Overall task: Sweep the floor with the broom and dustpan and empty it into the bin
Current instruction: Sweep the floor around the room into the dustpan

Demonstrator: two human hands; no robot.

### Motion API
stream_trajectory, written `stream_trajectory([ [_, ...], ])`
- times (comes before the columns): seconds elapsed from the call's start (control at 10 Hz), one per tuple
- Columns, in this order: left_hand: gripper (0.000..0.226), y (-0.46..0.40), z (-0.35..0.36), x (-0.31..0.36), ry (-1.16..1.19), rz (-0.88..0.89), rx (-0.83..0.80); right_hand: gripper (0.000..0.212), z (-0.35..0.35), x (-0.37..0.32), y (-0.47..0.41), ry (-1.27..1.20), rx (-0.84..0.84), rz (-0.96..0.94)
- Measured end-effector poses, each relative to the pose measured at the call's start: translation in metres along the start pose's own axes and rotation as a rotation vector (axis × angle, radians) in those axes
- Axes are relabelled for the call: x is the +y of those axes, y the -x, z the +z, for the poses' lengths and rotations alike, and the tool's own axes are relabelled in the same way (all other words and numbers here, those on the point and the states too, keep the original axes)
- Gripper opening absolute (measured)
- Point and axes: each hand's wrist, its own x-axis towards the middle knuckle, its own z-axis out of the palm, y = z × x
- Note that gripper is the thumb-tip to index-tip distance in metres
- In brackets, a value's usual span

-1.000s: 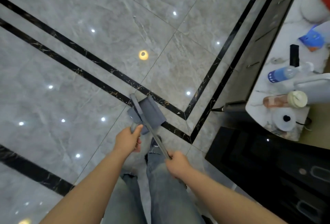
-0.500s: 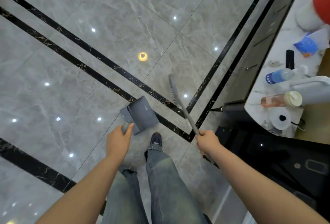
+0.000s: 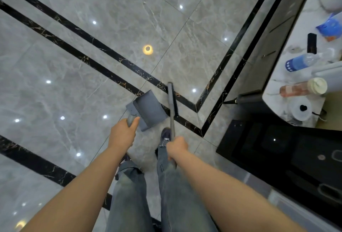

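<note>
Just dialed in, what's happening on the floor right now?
A person stands on the grey marble floor with a tool in each hand. The left hand grips the handle of the grey dustpan, held low in front of the feet. The right hand grips the broom, whose head sits just right of the pan, over the black inlay strip. No debris or bin shows in view.

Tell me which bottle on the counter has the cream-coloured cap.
The pinkish bottle, lying on its side with the cream cap toward the right. The other bottle, farther back, is clear with a blue label.
</note>
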Motion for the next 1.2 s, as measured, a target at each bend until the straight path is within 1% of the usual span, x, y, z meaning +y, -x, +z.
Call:
stream_trajectory([
  [0.1, 0.043, -0.004, -0.006, 0.004, 0.016, -0.057, -0.056, 0.024, 0.019, 0.016, 0.026, 0.006, -0.087, -0.066],
  [0.2, 0.050, 0.002, -0.028, -0.006, -0.049, -0.021, 0.002, 0.020, 0.001, 0.032, 0.060, -0.077, -0.122, -0.087],
  [0.3, 0.050, 0.012, -0.046, -0.023, -0.097, 0.041, 0.107, 0.023, -0.026, 0.053, 0.066, -0.150, -0.133, -0.062],
  [0.4, 0.048, 0.023, -0.066, -0.045, -0.035, 0.039, 0.198, 0.022, -0.041, 0.055, 0.054, -0.154, -0.053, -0.073],
  [0.5, 0.054, 0.024, -0.087, -0.072, 0.023, -0.004, 0.265, 0.019, -0.046, 0.029, 0.032, -0.153, 0.020, -0.095],
  [0.6, 0.057, 0.019, -0.103, -0.086, 0.062, -0.057, 0.307, 0.019, -0.045, -0.011, 0.011, -0.148, 0.088, -0.110],
  [0.7, 0.055, 0.014, -0.114, -0.099, 0.054, -0.068, 0.359, 0.012, -0.037, -0.051, -0.008, -0.105, 0.136, -0.105],
  [0.8, 0.056, 0.004, -0.122, -0.115, 0.064, -0.085, 0.421, 0.005, -0.027, -0.090, -0.019, 0.027, 0.148, -0.161],
  [0.9, 0.052, -0.003, -0.127, -0.126, -0.019, -0.059, 0.446, 0.014, -0.006, -0.109, -0.023, 0.154, 0.135, -0.216],
  [1.0, 0.049, -0.003, -0.133, -0.136, -0.067, -0.044, 0.452, 0.027, 0.046, -0.107, 0.009, 0.267, 0.059, -0.192],
  [1.1, 0.051, 0.002, -0.137, -0.151, -0.067, -0.047, 0.432, 0.032, 0.103, -0.080, 0.042, 0.376, -0.008, -0.226],
  [1.2, 0.055, 0.006, -0.140, -0.157, -0.060, -0.069, 0.339, 0.016, 0.153, -0.042, 0.081, 0.371, -0.146, -0.264],
])
